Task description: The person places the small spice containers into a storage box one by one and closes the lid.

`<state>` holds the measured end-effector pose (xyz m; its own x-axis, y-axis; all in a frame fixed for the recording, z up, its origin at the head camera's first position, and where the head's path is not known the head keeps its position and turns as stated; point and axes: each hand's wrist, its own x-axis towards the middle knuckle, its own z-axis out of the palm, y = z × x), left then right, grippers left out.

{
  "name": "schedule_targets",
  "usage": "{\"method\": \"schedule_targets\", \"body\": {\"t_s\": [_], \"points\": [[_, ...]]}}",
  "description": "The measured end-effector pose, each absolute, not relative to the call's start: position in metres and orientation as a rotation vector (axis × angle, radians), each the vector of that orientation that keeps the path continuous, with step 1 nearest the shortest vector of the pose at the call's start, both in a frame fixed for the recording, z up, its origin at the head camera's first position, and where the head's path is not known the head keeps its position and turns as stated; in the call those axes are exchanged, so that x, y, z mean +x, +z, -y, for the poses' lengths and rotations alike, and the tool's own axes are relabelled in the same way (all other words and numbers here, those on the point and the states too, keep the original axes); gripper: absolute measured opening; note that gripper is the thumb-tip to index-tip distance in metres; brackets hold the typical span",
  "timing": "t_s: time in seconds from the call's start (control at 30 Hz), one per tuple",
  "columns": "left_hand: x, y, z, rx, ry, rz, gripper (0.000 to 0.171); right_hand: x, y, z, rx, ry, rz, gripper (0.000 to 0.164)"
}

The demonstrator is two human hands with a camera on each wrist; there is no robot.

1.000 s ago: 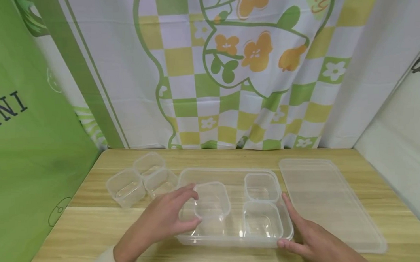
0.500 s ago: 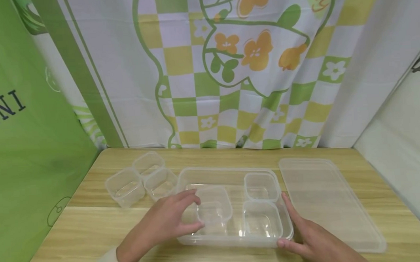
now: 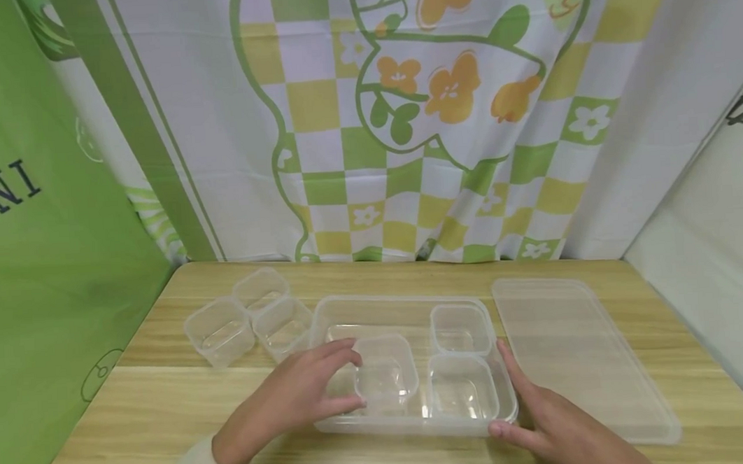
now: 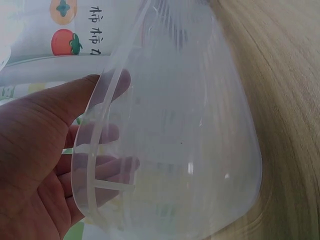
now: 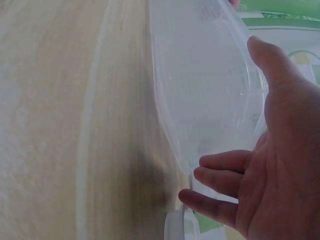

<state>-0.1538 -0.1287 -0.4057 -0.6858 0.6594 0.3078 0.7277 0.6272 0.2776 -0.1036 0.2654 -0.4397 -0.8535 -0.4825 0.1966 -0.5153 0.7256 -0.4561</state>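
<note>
In the head view a large clear plastic food box (image 3: pixel 407 426) sits on the table. My left hand (image 3: pixel 298 393) reaches over its left end and holds a small square container (image 3: pixel 388 375) by its left side, thumb near, fingers far. Through the box wall the left wrist view shows these fingers (image 4: pixel 107 132). Two more small containers stand at the box's right end, a far one (image 3: pixel 461 329) and a near one (image 3: pixel 463 388). My right hand (image 3: pixel 551 415) touches the box's right near corner, thumb at the front, fingers straight along the end.
A large flat clear lid (image 3: pixel 583 361) lies right of the box. Left of the box stand three small containers, one at the left (image 3: pixel 220 331), one at the back (image 3: pixel 261 290) and one nearest the box (image 3: pixel 282 328). Printed curtains (image 3: pixel 317 158) border the wooden table (image 3: pixel 148 419).
The small container in my left hand has moved down and slightly right within the large box, the left hand with it. The right hand has stayed at the box's corner.
</note>
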Motion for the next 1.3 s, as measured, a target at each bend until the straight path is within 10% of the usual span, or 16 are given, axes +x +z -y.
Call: {"method": "schedule_targets", "body": {"t_s": [1.3], "points": [[-0.1604,-0.4149,0.1239,-1.277,-0.795,2.709,0.047,-0.1036,-0.4400,-0.2655,0.816,0.776,2.872,0.112]]}}
